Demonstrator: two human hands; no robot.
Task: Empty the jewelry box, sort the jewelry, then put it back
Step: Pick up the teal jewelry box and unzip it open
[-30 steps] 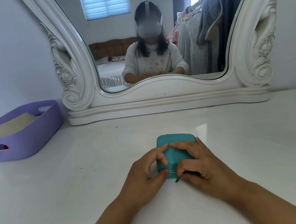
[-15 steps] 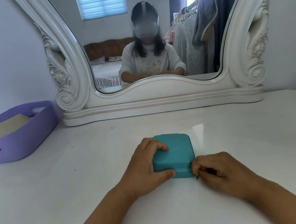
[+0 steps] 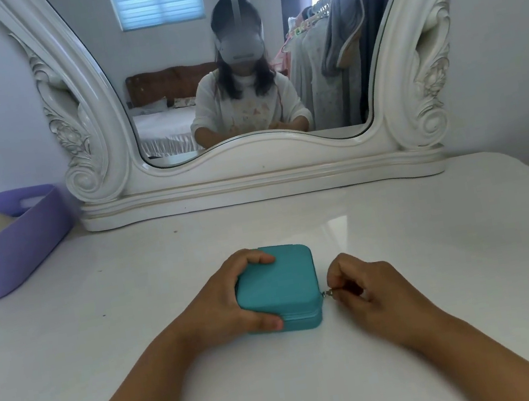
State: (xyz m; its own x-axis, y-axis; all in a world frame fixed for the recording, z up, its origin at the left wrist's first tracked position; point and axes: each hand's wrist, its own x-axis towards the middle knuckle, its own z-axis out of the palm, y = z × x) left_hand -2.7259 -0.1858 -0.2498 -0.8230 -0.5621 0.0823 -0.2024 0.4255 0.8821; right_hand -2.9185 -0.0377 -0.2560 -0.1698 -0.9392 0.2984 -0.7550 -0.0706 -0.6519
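On the white dressing table [image 3: 402,247], near its front middle, I see the teal jewelry box [image 3: 278,284] lying flat with its lid down. My left hand [image 3: 224,307] wraps its left side, fingers over the far edge and thumb on the front. My right hand [image 3: 364,292] pinches the small zipper pull [image 3: 327,293] at the right corner. I judge a hard tug could skid the box, or the pull could slip free.

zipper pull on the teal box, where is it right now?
Head view: the zipper pull sits at the teal jewelry box's right side near its front corner, pinched by the right hand.
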